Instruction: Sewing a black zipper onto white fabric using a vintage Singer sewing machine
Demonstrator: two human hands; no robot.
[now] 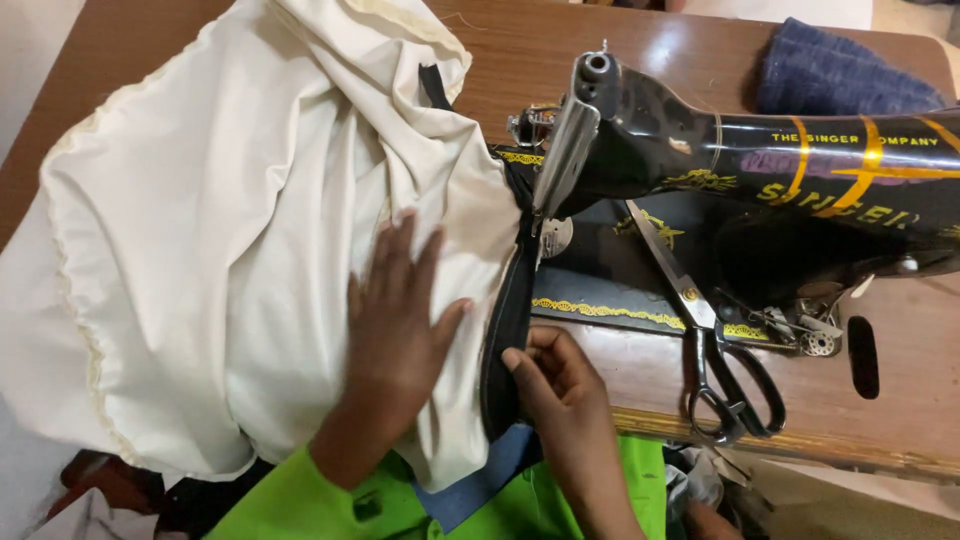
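Pressing cream fabric (230,230), left hand (395,320)

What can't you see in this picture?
- Head view: the needle is hidden behind the sewing machine head and the cream cloth.
- The black strip partly hides under the right hand.
- The left hand covers the cloth beneath it.
- The blue cloth is cut off by the top edge.
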